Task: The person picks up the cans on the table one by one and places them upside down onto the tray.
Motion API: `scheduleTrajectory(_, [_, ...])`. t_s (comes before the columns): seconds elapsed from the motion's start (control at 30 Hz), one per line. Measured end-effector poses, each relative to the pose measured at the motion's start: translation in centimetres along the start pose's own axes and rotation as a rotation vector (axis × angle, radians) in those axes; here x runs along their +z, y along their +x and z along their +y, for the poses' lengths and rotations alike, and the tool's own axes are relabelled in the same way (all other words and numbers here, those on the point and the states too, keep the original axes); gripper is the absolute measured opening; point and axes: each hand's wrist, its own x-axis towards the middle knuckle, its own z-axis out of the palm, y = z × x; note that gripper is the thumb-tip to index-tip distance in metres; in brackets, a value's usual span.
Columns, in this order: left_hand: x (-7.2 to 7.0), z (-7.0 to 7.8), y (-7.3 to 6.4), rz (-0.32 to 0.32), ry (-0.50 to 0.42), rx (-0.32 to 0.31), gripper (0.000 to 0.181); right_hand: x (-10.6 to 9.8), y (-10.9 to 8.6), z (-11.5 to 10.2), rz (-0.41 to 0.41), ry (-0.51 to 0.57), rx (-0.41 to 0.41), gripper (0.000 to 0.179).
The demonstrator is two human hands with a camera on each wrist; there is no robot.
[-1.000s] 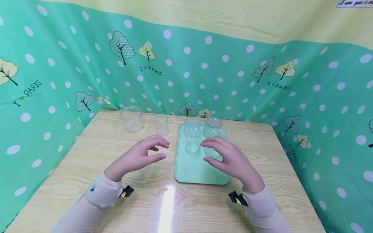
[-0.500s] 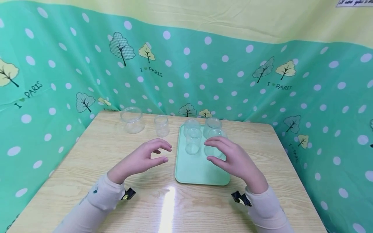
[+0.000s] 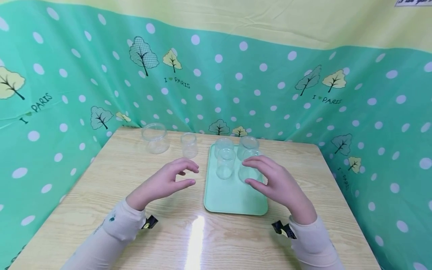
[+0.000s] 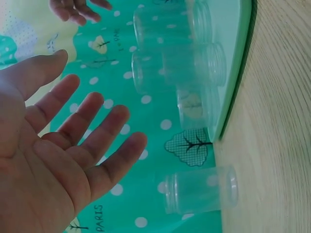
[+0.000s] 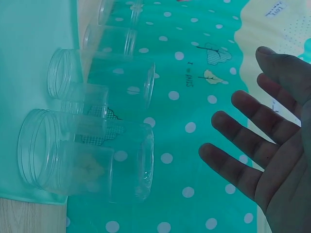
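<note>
My left hand (image 3: 167, 179) hovers over the table left of the green tray (image 3: 236, 202), fingers loosely bent and holding nothing. Over the tray's right side hangs my right hand (image 3: 275, 180), also holding nothing, its fingers relaxed. It partly covers a wide clear jar (image 3: 249, 173) in the head view; the right wrist view shows that jar (image 5: 87, 155) apart from the fingers. Beside it on the tray stands a narrower clear jar (image 3: 225, 165). Two more clear jars, a left one (image 3: 223, 142) and a right one (image 3: 249, 142), stand behind them.
On the wooden table (image 3: 135, 168), left of the tray, stand a small clear jar (image 3: 189, 145) and a wider clear jar (image 3: 156, 140). A green dotted curtain (image 3: 216, 93) encloses the table's back and sides.
My right hand has drifted slightly to the right, away from the narrower jar. The left hand has shifted a little to the right. The jars and tray have stayed in place.
</note>
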Motion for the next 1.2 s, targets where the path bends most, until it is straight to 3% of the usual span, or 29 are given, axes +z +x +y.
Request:
scheduleTrajectory(0.37, [-1.1, -0.1, 1.3, -0.014, 0.148, 0.021, 0.029, 0.1, -0.1, 0.1, -0.005, -0.004, 0.002, 0.049])
scheduleTrajectory(1.2, [-2.5, 1.0, 5.7, -0.159, 0.359, 0.029, 0.028, 0.1, -0.2, 0.3, -0.023, -0.017, -0.017, 0.049])
